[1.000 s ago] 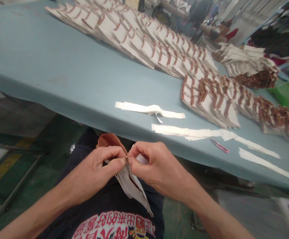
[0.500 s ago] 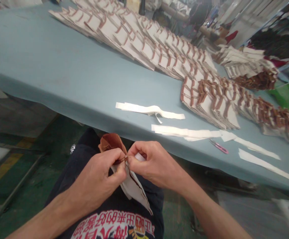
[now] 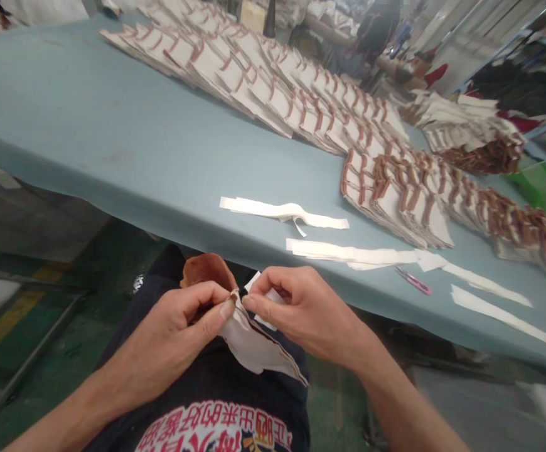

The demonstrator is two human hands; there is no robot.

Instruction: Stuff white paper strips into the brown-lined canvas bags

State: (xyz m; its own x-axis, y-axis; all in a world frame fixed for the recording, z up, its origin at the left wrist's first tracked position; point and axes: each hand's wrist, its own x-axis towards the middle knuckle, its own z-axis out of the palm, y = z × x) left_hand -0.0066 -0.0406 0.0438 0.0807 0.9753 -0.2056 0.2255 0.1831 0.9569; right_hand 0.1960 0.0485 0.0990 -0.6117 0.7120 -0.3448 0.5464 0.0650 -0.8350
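Over my lap, below the table's near edge, my left hand (image 3: pixel 179 326) and my right hand (image 3: pixel 296 311) meet, each pinching a brown-and-white fabric piece (image 3: pixel 258 345). Its white side hangs down toward my dark shirt and its brown side (image 3: pixel 207 270) curls up behind my left hand. The fingertips of both hands grip the piece's top edge close together. A small white strip (image 3: pixel 260 284) shows under my right fingers.
A blue-grey table (image 3: pixel 113 144) lies ahead. Long overlapping rows of white pieces with brown trim (image 3: pixel 301 94) cross it. Several white strips (image 3: pixel 282 211) and a small pink tool (image 3: pixel 414 281) lie near the edge. A heap of pieces (image 3: pixel 471 129) is far right.
The fabric piece's hanging end has swung out to the right and spread wider. My right fingers have shifted slightly away from my left, showing more of the white strip.
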